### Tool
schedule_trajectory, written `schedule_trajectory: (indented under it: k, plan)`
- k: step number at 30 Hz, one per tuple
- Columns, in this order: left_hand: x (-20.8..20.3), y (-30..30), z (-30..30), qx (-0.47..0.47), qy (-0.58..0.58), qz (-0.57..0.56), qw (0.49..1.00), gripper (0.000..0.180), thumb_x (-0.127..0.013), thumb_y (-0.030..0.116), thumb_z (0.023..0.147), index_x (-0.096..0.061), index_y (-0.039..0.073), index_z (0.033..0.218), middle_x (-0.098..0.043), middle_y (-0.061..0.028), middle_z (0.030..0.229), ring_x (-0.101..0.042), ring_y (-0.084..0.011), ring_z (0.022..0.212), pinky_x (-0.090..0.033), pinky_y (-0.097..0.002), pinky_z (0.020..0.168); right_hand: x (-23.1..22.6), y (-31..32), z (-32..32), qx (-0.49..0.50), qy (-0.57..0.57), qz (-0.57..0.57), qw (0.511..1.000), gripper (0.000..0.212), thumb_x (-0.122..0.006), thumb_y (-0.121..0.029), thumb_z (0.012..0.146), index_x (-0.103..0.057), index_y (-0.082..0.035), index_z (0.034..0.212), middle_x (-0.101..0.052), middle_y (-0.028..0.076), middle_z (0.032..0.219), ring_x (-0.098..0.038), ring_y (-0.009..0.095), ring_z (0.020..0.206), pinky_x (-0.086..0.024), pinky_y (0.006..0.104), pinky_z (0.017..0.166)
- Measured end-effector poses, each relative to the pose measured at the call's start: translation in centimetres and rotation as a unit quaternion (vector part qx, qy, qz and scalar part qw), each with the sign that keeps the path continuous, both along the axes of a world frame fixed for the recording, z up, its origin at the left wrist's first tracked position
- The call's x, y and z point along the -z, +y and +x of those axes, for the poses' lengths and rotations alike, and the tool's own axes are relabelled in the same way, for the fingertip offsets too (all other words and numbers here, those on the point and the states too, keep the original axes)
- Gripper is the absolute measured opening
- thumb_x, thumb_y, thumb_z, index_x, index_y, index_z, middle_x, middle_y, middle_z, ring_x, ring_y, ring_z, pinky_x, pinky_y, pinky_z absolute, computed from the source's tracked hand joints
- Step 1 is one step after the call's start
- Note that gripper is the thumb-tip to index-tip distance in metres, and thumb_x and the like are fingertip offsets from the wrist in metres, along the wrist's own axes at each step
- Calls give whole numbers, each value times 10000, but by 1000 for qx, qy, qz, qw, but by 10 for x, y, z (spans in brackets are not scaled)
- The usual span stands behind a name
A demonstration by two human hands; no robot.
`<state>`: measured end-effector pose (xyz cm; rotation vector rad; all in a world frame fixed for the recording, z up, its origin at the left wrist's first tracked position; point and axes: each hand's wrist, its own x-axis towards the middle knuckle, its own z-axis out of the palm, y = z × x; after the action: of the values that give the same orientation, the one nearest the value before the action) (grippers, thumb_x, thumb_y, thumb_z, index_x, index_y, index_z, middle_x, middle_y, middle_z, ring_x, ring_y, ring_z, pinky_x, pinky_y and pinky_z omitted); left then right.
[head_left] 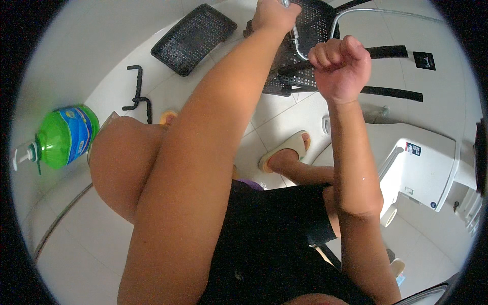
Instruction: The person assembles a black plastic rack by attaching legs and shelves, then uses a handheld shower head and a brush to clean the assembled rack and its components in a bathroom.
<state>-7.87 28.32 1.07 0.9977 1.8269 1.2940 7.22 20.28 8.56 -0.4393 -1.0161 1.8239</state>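
Observation:
My left hand [277, 16] reaches to the top of the view, its fingers wrapped round a silver metal rod [296, 40]. Below the grip the rod bends and runs down over a black perforated rack [311, 23]. Close by on the right, my right hand [341, 68] is closed in a fist with the curled fingers facing up. Whatever the fist holds, if anything, is hidden. It is beside a black bar [296, 69] of the rack, and I cannot tell whether they touch. Another silver bent tube [356, 11] runs behind it to the right.
Left on the tiled floor are a black perforated panel [194, 39] and a bent black bar [137, 91]. A green pump bottle [66, 136] stands beside my bent knee [119, 168]. Black strips [394, 93] and a white fixture [427, 168] are at right; a slipper [284, 150] is below.

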Motion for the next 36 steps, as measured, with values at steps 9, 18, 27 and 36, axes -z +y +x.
schedule_trajectory:
  k: [9, 18, 27, 36]
  plan:
    - [-18, -20, 6, 2, -53, -26, 998, 412, -707, 390, 794, -748, -8, 891, -738, -257, 902, -723, -437, 914, -561, -499, 827, 0, -58, -67, 419, -259, 128, 861, 322, -576, -175, 957, -495, -46, 674, -472, 39, 543, -432, 136, 457, -364, 302, 458]
    - [-2, -7, 9, -13, -26, 21, 999, 436, -721, 377, 794, -727, -53, 863, -716, -301, 866, -724, -436, 907, -559, -500, 831, 5, -23, -17, 127, -109, 65, 984, 294, -630, -193, 957, -526, -76, 709, -522, 30, 608, -483, 137, 532, -395, 309, 517]
    - [-7, -17, 6, 32, -23, 31, 999, 422, -715, 368, 816, -733, -47, 887, -717, -292, 888, -718, -440, 893, -553, -504, 797, 6, -52, -58, 336, -264, 75, 901, 331, -575, -274, 998, -480, -77, 750, -449, 39, 606, -436, 183, 573, -413, 357, 609]
    - [38, 27, -10, 61, 84, 53, 993, 561, -706, 453, 812, -735, -73, 1005, -704, -317, 1059, -695, -447, 1011, -533, -527, 920, 13, -32, -39, 138, -302, 70, 941, 223, -664, -221, 941, -611, -22, 856, -592, 56, 692, -558, 158, 594, -481, 322, 574]
